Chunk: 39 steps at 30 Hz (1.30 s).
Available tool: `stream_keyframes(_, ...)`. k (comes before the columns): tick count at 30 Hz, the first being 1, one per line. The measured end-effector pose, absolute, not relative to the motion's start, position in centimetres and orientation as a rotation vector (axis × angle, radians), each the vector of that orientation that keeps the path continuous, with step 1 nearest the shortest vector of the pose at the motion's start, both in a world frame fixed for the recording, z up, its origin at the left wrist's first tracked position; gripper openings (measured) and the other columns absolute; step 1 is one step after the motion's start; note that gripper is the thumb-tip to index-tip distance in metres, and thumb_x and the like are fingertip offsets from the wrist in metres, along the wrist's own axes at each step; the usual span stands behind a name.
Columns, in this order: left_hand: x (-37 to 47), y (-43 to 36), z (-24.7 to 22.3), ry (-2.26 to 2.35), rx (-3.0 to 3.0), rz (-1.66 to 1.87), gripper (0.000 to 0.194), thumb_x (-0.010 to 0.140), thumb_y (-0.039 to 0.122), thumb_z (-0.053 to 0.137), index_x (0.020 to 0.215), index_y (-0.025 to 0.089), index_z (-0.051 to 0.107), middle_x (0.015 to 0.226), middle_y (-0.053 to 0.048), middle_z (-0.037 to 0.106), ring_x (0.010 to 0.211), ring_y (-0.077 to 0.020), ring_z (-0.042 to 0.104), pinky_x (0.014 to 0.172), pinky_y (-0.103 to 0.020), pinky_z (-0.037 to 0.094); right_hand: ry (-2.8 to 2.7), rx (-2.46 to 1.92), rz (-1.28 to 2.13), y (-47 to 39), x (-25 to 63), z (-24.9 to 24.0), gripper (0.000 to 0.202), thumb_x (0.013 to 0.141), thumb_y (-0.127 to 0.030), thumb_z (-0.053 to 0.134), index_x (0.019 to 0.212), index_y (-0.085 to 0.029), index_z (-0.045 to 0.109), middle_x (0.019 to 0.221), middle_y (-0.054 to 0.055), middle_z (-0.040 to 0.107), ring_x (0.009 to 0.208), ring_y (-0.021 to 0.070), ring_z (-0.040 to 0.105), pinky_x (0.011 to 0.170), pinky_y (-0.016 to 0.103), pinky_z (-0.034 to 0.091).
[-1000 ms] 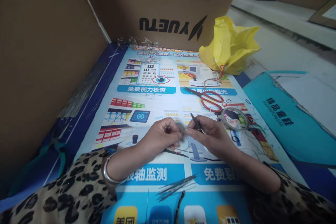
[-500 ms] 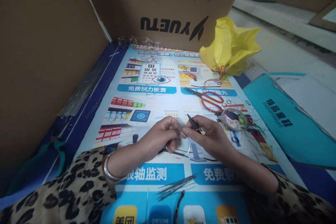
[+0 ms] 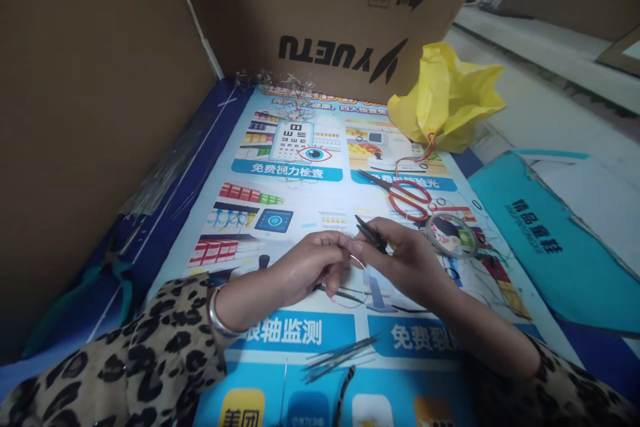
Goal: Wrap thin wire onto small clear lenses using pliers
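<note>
My left hand (image 3: 305,267) is closed in a pinch on a thin, curved wire (image 3: 364,268) that hangs in a loop below the fingertips. My right hand (image 3: 407,260) meets it from the right, thumb and finger pressed together at the same spot. A dark tool with pointed tips (image 3: 369,233), its kind unclear, is held in the right hand and points up and left. Its lower part is hidden by the palm. Below the left fingers lies a dark slender thing (image 3: 340,293), partly covered by the hand. Just where the fingertips touch the wire is too small to make out.
Red-handled scissors (image 3: 410,199) and a clear tape roll (image 3: 451,235) lie beyond my right hand. Dark wire pieces (image 3: 337,358) lie in front. Teal-handled pliers (image 3: 107,280) are at left. A yellow bag (image 3: 443,100) and cardboard (image 3: 320,7) stand behind.
The view has shifted slightly, so the surroundings sit a bit further right and lower. Both hands remain together at the wire; the left hand's knuckles have turned a little.
</note>
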<state>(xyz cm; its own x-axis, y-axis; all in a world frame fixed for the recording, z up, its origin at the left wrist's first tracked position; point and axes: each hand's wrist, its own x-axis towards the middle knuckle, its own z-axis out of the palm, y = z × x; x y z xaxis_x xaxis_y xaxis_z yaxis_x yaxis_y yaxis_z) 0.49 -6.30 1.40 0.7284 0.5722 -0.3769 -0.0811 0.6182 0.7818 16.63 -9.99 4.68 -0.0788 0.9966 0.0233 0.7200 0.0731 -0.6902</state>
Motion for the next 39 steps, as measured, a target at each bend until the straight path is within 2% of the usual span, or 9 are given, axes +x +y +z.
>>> stream_keyframes(4,0.4,-6.2,1.4,0.63,0.896,0.377,0.017,0.071,0.018,0.053,0.082,0.011,0.064,0.079,-0.006,0.068,0.034,-0.0041,0.048,0.037,-0.018,0.032,-1.81,-1.661,0.711,-10.1,16.8,4.3,0.016,0.078,-0.031,0.055,0.068,-0.018,0.055,0.058,-0.003,0.05,0.056,0.0093,0.045,0.052,0.022,0.034)
stream_keyframes(10,0.4,-6.2,1.6,0.616,0.932,0.333,0.016,0.075,0.023,0.054,0.075,0.011,0.065,0.069,-0.003,0.065,0.04,-0.0059,0.054,0.042,-0.018,0.035,-1.723,-1.579,0.682,-10.4,16.7,3.6,0.013,0.078,-0.029,0.054,0.071,-0.018,0.055,0.06,-0.003,0.052,0.058,0.01,0.047,0.055,0.023,0.038)
stream_keyframes(20,0.5,-6.5,1.1,0.661,0.984,0.429,0.019,0.076,0.029,0.057,0.074,0.011,0.061,0.064,-0.001,0.061,0.039,-0.0037,0.048,0.043,-0.018,0.039,-1.629,-1.456,0.79,-10.3,16.6,2.7,0.013,0.08,-0.031,0.054,0.076,-0.019,0.056,0.065,-0.002,0.056,0.063,0.0111,0.052,0.061,0.024,0.042)
stream_keyframes(25,0.3,-5.9,1.8,0.756,0.984,0.605,0.02,0.076,0.032,0.058,0.075,0.012,0.059,0.068,0.0,0.061,0.038,-0.0014,0.042,0.045,-0.019,0.04,-1.534,-1.496,0.736,-9.7,17.3,1.8,0.018,0.083,-0.035,0.049,0.087,-0.019,0.058,0.081,0.001,0.062,0.074,0.0135,0.056,0.068,0.026,0.045)
stream_keyframes(28,0.2,-5.4,1.8,0.801,1.018,0.699,0.021,0.077,0.034,0.056,0.073,0.013,0.057,0.062,0.002,0.057,0.038,-0.0021,0.04,0.048,-0.02,0.042,-1.647,-1.511,0.712,-9.2,17.7,1.3,0.021,0.084,-0.036,0.049,0.094,-0.02,0.059,0.091,0.003,0.063,0.086,0.016,0.057,0.076,0.028,0.045)
stream_keyframes(31,0.1,-5.1,1.6,0.836,1.079,0.752,0.024,0.079,0.036,0.054,0.07,0.013,0.055,0.059,0.002,0.055,0.039,-0.0027,0.04,0.047,-0.019,0.04,-1.762,-1.52,0.697,-9.0,18.0,1.2,0.022,0.083,-0.037,0.049,0.093,-0.02,0.06,0.092,0.004,0.063,0.089,0.0172,0.058,0.08,0.03,0.044)
stream_keyframes(35,0.0,-4.9,1.5,0.868,1.137,0.787,0.023,0.078,0.036,0.054,0.07,0.014,0.055,0.062,0.002,0.056,0.039,-0.003,0.039,0.045,-0.019,0.038,-1.639,-1.559,0.717,-9.2,18.2,1.3,0.027,0.085,-0.041,0.044,0.089,-0.02,0.059,0.086,0.003,0.063,0.081,0.0164,0.058,0.075,0.03,0.045)
stream_keyframes(39,0.0,-4.8,1.6,0.897,1.204,0.794,0.022,0.078,0.033,0.053,0.068,0.014,0.054,0.049,0.005,0.048,0.038,-0.0042,0.038,0.044,-0.019,0.035,-1.587,-1.526,0.68,-9.3,18.4,1.4,0.03,0.086,-0.043,0.039,0.089,-0.019,0.058,0.09,0.004,0.063,0.087,0.0172,0.058,0.078,0.03,0.045)
